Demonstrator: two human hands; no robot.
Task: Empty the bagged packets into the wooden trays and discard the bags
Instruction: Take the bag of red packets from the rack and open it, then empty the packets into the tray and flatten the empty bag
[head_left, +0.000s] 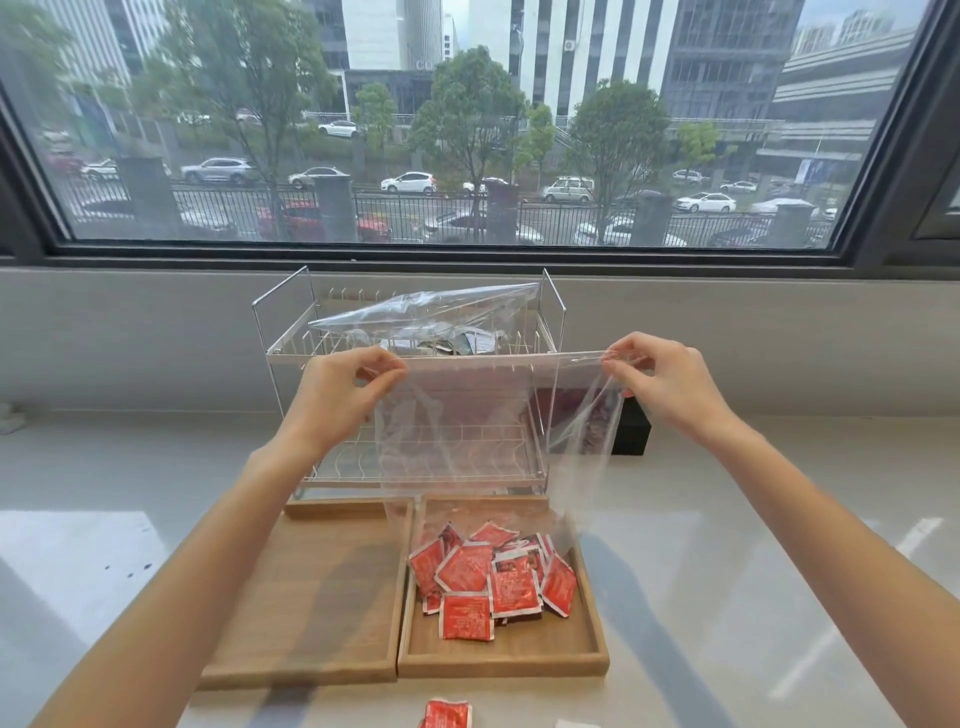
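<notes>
Both hands, left hand (345, 387) and right hand (660, 376), pinch the clear bag (467, 415) upside down, hanging above the red packets (491, 582) in the right wooden tray (504, 662)

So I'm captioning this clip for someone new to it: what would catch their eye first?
Probably the clear plastic bag, stretched mid-frame by its top edge between the left hand and right hand. Below it, a heap of red sauce packets fills the right wooden tray, while the left wooden tray lies bare. One stray red packet sits on the counter, nearest the camera.
</notes>
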